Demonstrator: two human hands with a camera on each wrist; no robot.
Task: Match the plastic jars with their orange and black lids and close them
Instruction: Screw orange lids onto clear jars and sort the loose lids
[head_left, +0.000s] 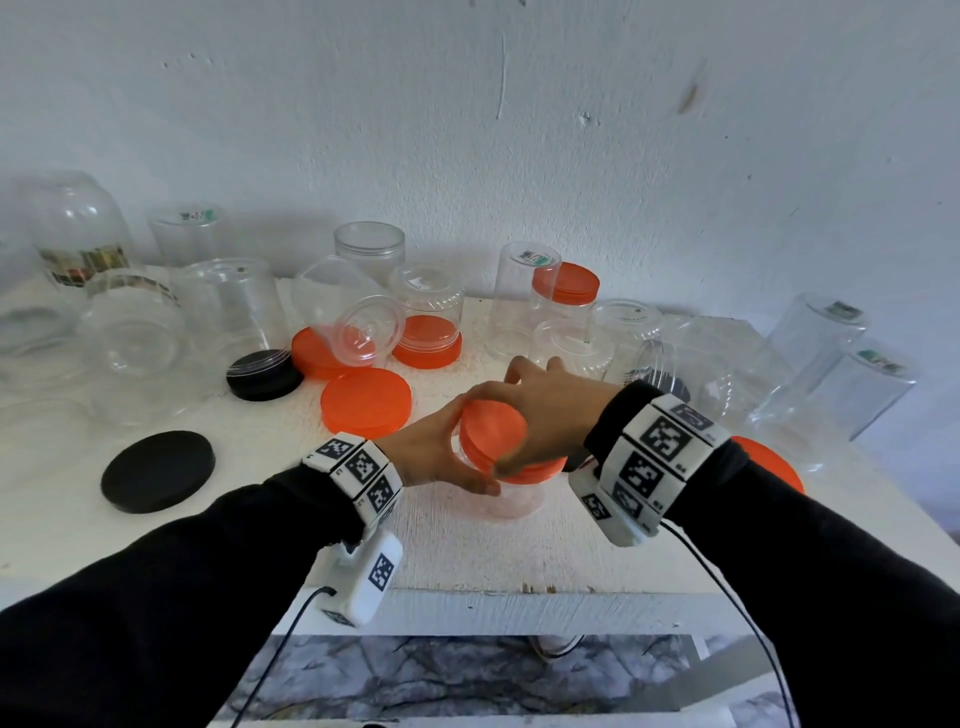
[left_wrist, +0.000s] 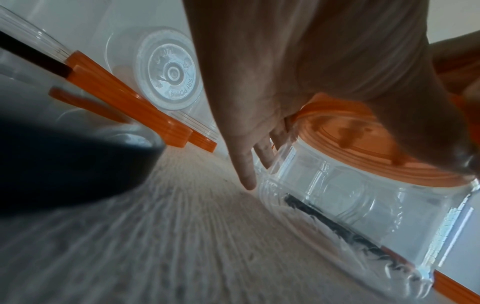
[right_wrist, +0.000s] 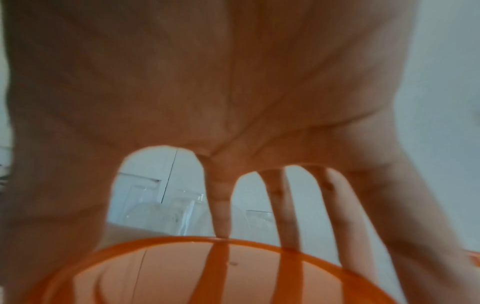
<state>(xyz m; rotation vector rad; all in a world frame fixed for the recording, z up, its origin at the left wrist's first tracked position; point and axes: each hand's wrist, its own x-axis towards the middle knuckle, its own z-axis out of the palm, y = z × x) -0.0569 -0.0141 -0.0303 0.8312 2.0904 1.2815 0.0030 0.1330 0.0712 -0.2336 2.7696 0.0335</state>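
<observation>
A small clear jar (head_left: 514, 501) stands on the white table (head_left: 208, 545) near its front middle, with an orange lid (head_left: 491, 428) on its mouth. My left hand (head_left: 434, 454) grips the jar from the left, just under the lid. My right hand (head_left: 550, 410) reaches over from the right, its fingers and thumb curled round the lid's rim. In the left wrist view my left hand (left_wrist: 285, 61) wraps the jar (left_wrist: 350, 197) below the lid (left_wrist: 363, 144), little finger pointing down. In the right wrist view my right hand (right_wrist: 207, 82) arches over the lid (right_wrist: 182, 273).
A loose orange lid (head_left: 366, 400) and a black lid (head_left: 157, 472) lie to the left; another black lid (head_left: 264, 375) lies further back. An orange lid (head_left: 774, 462) peeks out behind my right sleeve. Several clear jars crowd the back, one closed with an orange lid (head_left: 565, 283).
</observation>
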